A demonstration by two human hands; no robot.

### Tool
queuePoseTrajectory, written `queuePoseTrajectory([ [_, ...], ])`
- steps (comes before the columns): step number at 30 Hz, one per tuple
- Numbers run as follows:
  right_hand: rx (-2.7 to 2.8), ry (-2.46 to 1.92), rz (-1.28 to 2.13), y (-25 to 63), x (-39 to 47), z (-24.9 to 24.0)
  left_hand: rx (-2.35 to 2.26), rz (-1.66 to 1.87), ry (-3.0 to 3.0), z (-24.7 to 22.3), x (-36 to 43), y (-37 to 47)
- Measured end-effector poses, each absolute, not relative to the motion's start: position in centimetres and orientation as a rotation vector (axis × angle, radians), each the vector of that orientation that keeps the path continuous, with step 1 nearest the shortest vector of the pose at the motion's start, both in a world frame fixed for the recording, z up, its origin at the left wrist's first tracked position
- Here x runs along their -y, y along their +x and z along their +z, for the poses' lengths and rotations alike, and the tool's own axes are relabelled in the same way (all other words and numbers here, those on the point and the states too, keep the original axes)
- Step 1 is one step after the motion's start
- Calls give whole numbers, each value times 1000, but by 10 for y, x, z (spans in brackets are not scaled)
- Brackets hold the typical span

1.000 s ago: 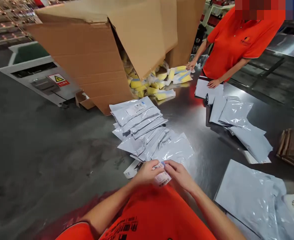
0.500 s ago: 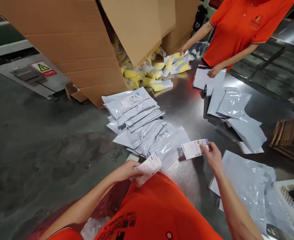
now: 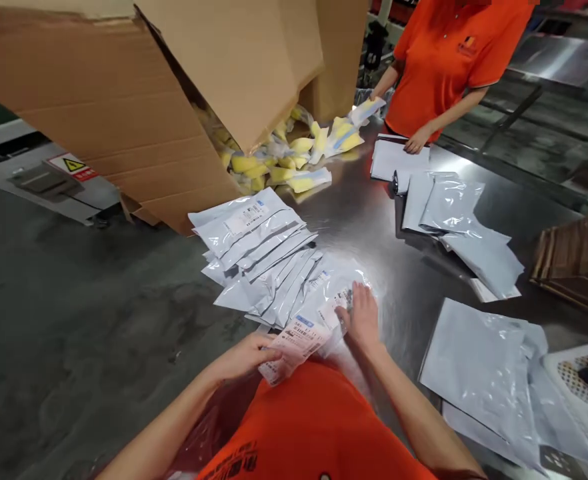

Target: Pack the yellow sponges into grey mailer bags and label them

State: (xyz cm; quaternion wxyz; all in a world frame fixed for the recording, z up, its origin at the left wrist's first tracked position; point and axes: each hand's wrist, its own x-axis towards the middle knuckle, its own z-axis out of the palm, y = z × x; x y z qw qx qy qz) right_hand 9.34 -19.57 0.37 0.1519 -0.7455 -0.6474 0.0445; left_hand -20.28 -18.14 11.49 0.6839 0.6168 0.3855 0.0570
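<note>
My left hand (image 3: pixel 247 359) pinches printed shipping labels (image 3: pixel 298 339) near my waist. Flat on the nearest grey plastic mailer (image 3: pixel 343 270) rests my right hand (image 3: pixel 363 321), fingers stretched out along its right side. A white label (image 3: pixel 334 308) lies on that mailer, its right end partly covered by my thumb and fingers. Beyond it, a fanned stack of sealed mailers (image 3: pixel 254 250) runs along the left of the metal table, the top one bearing a label.
A large cardboard box (image 3: pixel 139 113) spills yellow items in clear wrap (image 3: pixel 254 165) onto the metal table (image 3: pixel 374 230). Across it, a co-worker in orange (image 3: pixel 454 60) handles a wrapped piece. More mailers (image 3: pixel 479 367), a white basket (image 3: pixel 574 360) and folded cardboard (image 3: pixel 574 247) lie right.
My right hand has moved left, bringing its label down onto the nearest mailer. My left hand still holds labels. The co-worker has lifted a wrapped yellow item.
</note>
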Motion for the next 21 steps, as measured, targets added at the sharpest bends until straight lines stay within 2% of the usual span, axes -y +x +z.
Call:
queuePoseTrajectory([
  [4,2172,-1893,574,78,186,-3,-943,135,1447,104,166,-182],
  [6,2065,-1902,509,114,186,11,-989,111,1436,104,162,-173],
  [10,1131,-2418,-184,254,247,58,-1064,-1,1408,103,161,-171],
  [11,879,-2536,-264,286,270,67,-1057,-26,1395,101,161,-171],
  [14,431,-2756,-1,340,328,79,-985,-50,1370,93,159,-169],
  [17,499,-2708,192,331,340,79,-947,-18,1397,94,156,-160],
  [21,680,-2182,248,267,301,89,-925,-5,1402,112,159,-157],
])
